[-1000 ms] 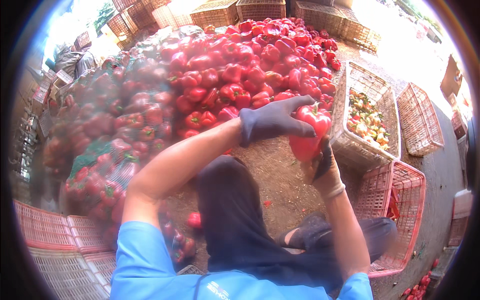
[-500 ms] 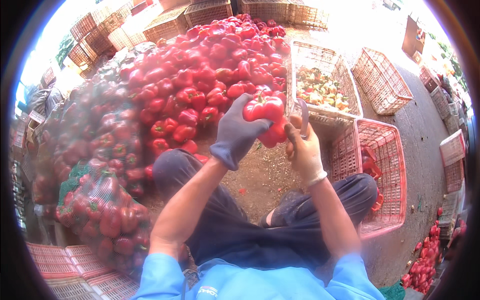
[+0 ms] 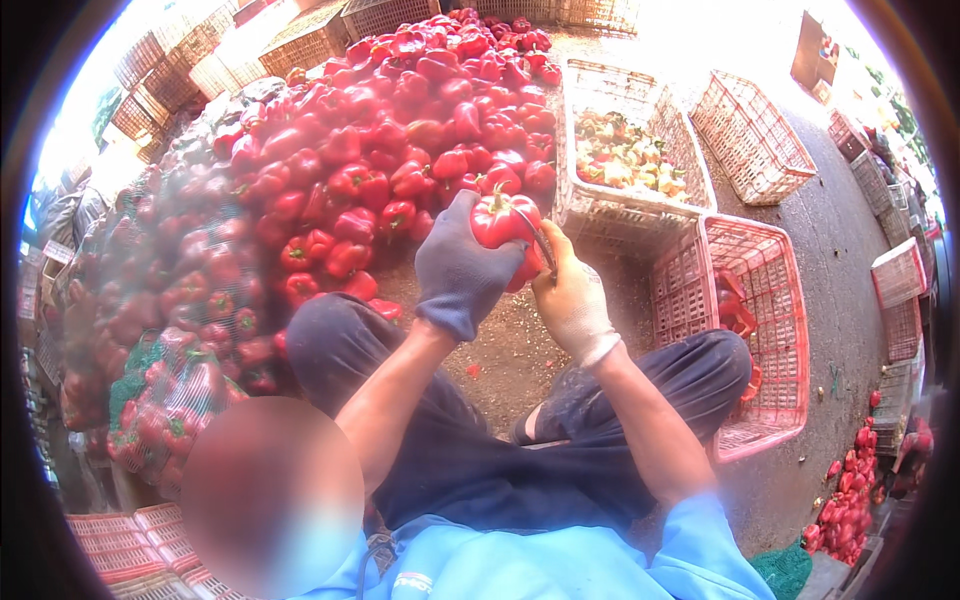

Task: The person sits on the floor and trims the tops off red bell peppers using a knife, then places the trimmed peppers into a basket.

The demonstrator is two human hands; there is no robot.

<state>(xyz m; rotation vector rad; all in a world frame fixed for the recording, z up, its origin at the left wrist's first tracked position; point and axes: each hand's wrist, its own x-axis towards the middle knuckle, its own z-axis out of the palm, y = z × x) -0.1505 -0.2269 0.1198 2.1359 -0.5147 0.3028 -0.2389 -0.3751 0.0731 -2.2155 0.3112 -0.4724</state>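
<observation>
"What is in the left hand?"

"The left hand [image 3: 465, 268], in a dark glove, is wrapped round a red pepper [image 3: 491, 222], out in front of the knees with its stalk end up. Take that pepper as the middle of the clock."

"And the right?"

"The right hand [image 3: 575, 300], in a pale glove, sits at about 4 o'clock, close by. It grips a curved knife [image 3: 546, 248], whose blade bends along the pepper's right side. I can't tell whether the edge has gone in."

"What lies around them?"

"A big pile of peppers [image 3: 400, 150] spreads from 9 to 12 o'clock. At 2 o'clock stands a pale crate [image 3: 620, 220] with yellowish and green scraps [image 3: 630, 160] in it, and beyond it, towards 3, another crate [image 3: 745, 140]."

"Anything lower down?"

"Near 4 o'clock, a pink crate [image 3: 790, 360] beside the right knee holds red pieces [image 3: 735, 312]. Farther out that way is a smaller heap of peppers [image 3: 850, 495], with a green net [image 3: 785, 572] at 5."

"And on the left?"

"A net bag [image 3: 165, 420] full of peppers at 8 o'clock. A round blur hides the left elbow at 7. The bent legs [image 3: 500, 480] are at 6."
</observation>
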